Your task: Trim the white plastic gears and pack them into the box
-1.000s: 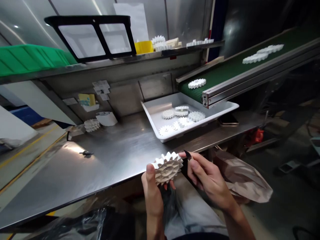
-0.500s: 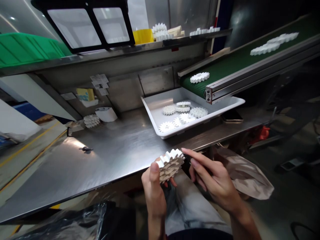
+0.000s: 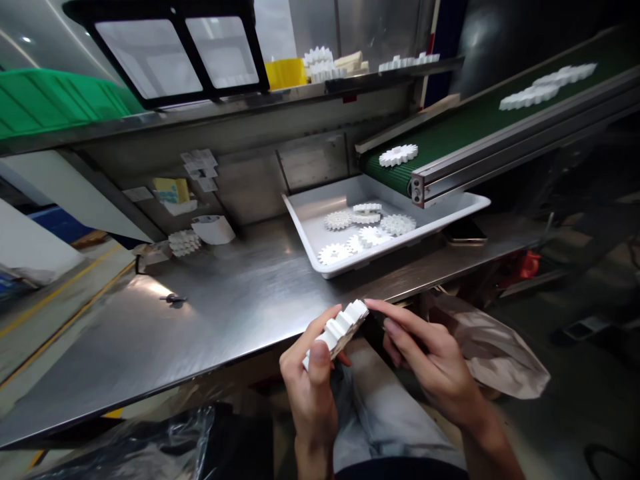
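Observation:
My left hand (image 3: pixel 311 383) is closed around a white toothed gear (image 3: pixel 343 327), thumb on the near side and fingers behind. The gear is tilted so its toothed rim faces up and its flat face is mostly turned away. My right hand (image 3: pixel 430 360) is at the gear's right end, its index fingertip at the rim. Its other fingers are curled in a pinch; a dark thin thing seems to be between them, too shadowed to make out. Beyond the hands, a white tray (image 3: pixel 304 237) on the metal bench holds several white gears (image 3: pixel 374 235).
A green conveyor belt (image 3: pixel 450 130) with white gears slopes down to the tray. On the metal bench (image 3: pixel 225 313) lie a small dark tool (image 3: pixel 173 299) and a phone-like slab (image 3: pixel 465 233). A shelf above carries a green bin (image 3: pixel 60 97) and a yellow container (image 3: pixel 286 73).
My left hand has turned the gear, so its rim shows more and its flat face less. My right hand has stayed almost in place beside it.

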The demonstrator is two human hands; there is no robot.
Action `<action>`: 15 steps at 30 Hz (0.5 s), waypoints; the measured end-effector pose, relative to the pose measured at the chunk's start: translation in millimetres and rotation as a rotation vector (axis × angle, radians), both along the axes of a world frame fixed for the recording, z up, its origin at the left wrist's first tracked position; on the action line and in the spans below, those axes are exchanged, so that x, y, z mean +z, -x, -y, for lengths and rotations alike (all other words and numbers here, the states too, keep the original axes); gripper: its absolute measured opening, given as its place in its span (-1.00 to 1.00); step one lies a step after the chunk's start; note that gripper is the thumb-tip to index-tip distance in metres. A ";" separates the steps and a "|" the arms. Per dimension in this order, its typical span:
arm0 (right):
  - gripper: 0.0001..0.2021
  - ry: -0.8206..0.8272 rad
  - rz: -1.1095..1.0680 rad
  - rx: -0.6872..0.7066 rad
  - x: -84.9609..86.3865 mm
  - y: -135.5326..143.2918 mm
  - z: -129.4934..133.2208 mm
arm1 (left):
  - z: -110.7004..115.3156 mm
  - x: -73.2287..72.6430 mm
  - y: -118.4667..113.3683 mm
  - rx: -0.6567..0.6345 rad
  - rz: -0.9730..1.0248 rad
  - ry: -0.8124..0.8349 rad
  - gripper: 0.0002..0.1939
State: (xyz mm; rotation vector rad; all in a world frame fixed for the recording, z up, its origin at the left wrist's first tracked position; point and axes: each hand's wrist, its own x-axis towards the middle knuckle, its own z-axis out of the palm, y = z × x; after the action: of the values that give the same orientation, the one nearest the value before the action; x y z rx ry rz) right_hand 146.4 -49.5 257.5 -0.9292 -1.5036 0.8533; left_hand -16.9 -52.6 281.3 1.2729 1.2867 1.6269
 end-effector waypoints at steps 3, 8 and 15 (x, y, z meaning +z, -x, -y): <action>-0.64 0.006 -0.011 0.015 1.6 0.5 1.1 | 0.4 -2.4 2.5 0.001 -0.049 -0.026 -0.34; -0.65 0.017 -0.018 0.020 2.3 1.0 2.5 | 2.7 -1.2 2.6 0.022 -0.065 -0.043 -0.27; -0.64 0.011 -0.015 0.028 1.5 1.3 2.4 | 3.2 2.2 0.9 0.041 -0.072 -0.037 -0.29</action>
State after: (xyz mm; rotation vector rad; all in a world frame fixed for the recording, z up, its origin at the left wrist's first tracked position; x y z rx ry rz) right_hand 145.1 -51.9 259.1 -0.9094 -1.5033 0.8878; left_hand -17.9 -55.8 283.5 1.3468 1.3395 1.6534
